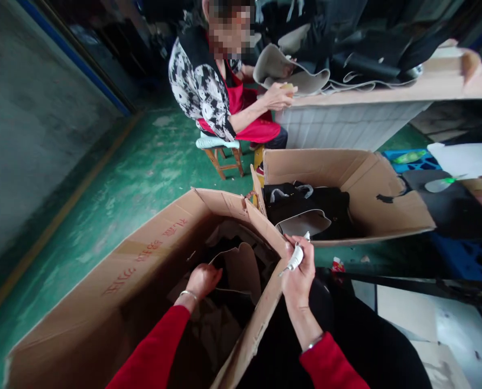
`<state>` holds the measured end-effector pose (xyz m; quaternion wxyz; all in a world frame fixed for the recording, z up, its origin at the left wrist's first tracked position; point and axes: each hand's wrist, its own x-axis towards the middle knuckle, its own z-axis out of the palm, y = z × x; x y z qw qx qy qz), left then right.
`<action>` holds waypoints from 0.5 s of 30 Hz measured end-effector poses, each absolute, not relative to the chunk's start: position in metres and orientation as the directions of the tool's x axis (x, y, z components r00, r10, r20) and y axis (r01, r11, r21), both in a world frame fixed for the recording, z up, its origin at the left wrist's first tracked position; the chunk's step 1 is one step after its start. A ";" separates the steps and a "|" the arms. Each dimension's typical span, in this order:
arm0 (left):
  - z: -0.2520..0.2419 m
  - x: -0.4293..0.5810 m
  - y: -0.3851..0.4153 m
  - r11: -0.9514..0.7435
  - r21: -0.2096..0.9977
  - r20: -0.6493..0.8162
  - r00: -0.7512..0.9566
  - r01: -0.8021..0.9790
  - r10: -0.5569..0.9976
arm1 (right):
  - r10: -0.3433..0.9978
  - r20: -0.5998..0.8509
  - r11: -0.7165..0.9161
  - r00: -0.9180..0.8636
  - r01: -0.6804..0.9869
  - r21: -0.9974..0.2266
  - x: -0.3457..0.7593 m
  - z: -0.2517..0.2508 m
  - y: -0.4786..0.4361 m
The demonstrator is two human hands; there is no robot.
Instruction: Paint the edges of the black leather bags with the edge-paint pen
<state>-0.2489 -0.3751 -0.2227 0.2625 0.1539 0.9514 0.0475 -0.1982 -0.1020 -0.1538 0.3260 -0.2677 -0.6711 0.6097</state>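
Note:
My left hand (203, 281) reaches down into a large cardboard box (143, 254), its fingers closed at the edge of a black leather-like piece with a beige inner side (241, 267). The exact grip is partly in shadow. My right hand (299, 275) is at the near right rim of the same box, closed around a small white-wrapped tool (296, 257) with a thin dark tip. I cannot make out the tool's kind. More dark and pale pieces lie in the shadowy bottom of the box.
Beyond my right hand stands a second cardboard box (317, 162) holding black pieces (338, 210). A co-worker in a red apron (259, 127) sits on a wooden stool (226, 159) at a table (439, 81) piled with black pieces. Blue crates (419, 159) stand at right.

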 end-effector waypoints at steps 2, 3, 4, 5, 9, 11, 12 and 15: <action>-0.166 -0.234 -0.399 0.947 0.135 -0.362 -0.875 0.292 0.322 | 0.751 0.114 0.162 -0.651 0.014 -0.987 -0.196 -0.155 -0.100; -0.137 -0.226 -0.407 0.944 0.126 -0.290 -0.898 0.306 0.330 | 0.739 0.119 0.199 -0.663 0.047 -0.979 -0.194 -0.154 -0.098; -0.107 -0.220 -0.413 0.935 0.133 -0.193 -0.917 0.329 0.349 | 0.720 0.124 0.241 -0.683 0.078 -0.967 -0.193 -0.152 -0.096; -0.076 -0.215 -0.417 0.913 0.170 -0.049 -0.922 0.371 0.384 | 0.696 0.135 0.282 -0.706 0.095 -0.955 -0.191 -0.149 -0.094; 0.043 -0.202 -0.419 0.796 0.283 0.305 -0.837 0.535 0.454 | 0.650 0.215 0.305 -0.729 -0.009 -0.952 -0.180 -0.112 -0.087; 0.089 -0.195 -0.420 0.755 0.292 0.359 -0.799 0.587 0.482 | 0.622 0.289 0.260 -0.728 -0.157 -0.953 -0.170 -0.076 -0.088; 0.107 -0.192 -0.422 0.732 0.277 0.383 -0.771 0.622 0.509 | 0.594 0.344 0.220 -0.727 -0.264 -0.939 -0.163 -0.055 -0.091; 0.138 -0.194 -0.428 0.613 0.152 0.572 -0.575 0.775 0.585 | 0.536 0.523 0.153 -0.663 -0.533 -0.832 -0.138 0.007 -0.104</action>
